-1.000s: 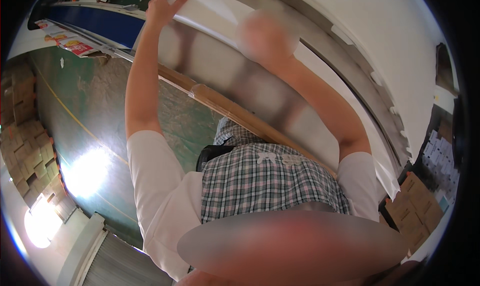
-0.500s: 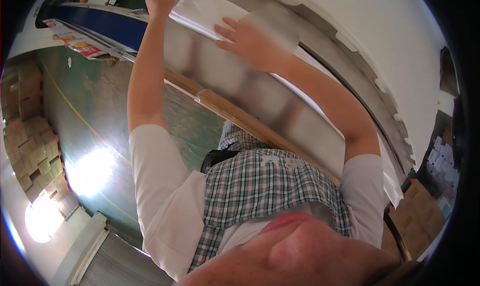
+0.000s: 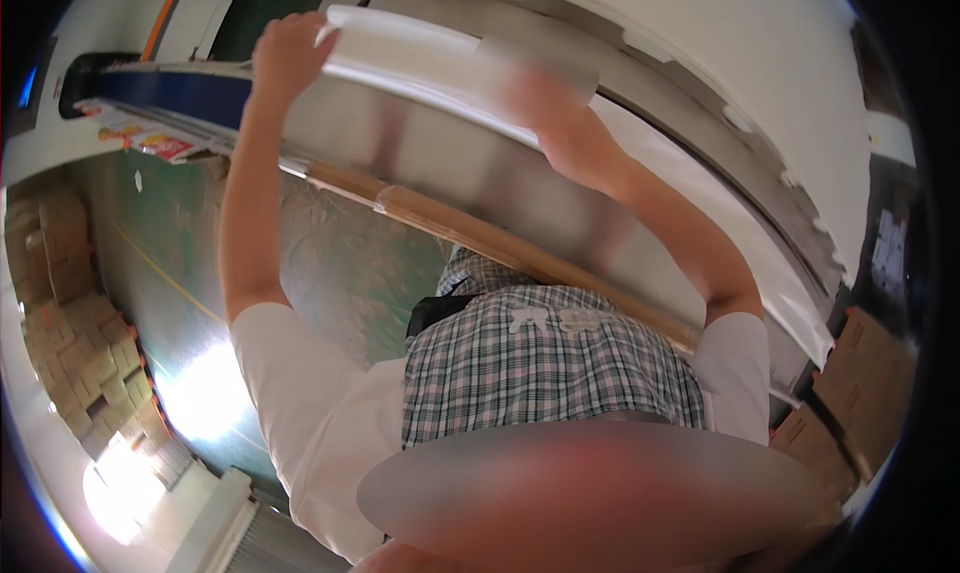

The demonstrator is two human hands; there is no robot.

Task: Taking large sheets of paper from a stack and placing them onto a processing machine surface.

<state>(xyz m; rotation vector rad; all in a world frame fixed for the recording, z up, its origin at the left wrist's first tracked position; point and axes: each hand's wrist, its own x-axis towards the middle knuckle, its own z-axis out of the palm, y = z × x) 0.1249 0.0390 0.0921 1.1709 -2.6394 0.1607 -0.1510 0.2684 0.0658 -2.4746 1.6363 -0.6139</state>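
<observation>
A long white sheet [image 3: 405,48], apparently thin plastic or paper, lies lengthwise along a shiny grey worktop [image 3: 450,163]. At its left end is my left hand [image 3: 290,55], with the fingers and thumb closed at the sheet's edge. My right hand [image 3: 548,108] rests over the sheet farther along to the right. A blur covers its fingers, so their pose cannot be made out. The sheet continues past my right forearm toward the right end of the worktop, where its end corner hangs near the edge.
A brown strip [image 3: 420,213] with clear tape runs along the worktop's near edge. Beyond my left hand is a dark blue panel [image 3: 190,93], with printed packaging [image 3: 165,145] beside it. Stacked cartons [image 3: 75,363] stand on the left; brown boxes [image 3: 865,393] are at the right.
My left hand has come down and nearer, to the sheet's left end. My right hand has moved slightly right and its fingers are now blurred. The sheet's left part looks flatter and straighter.
</observation>
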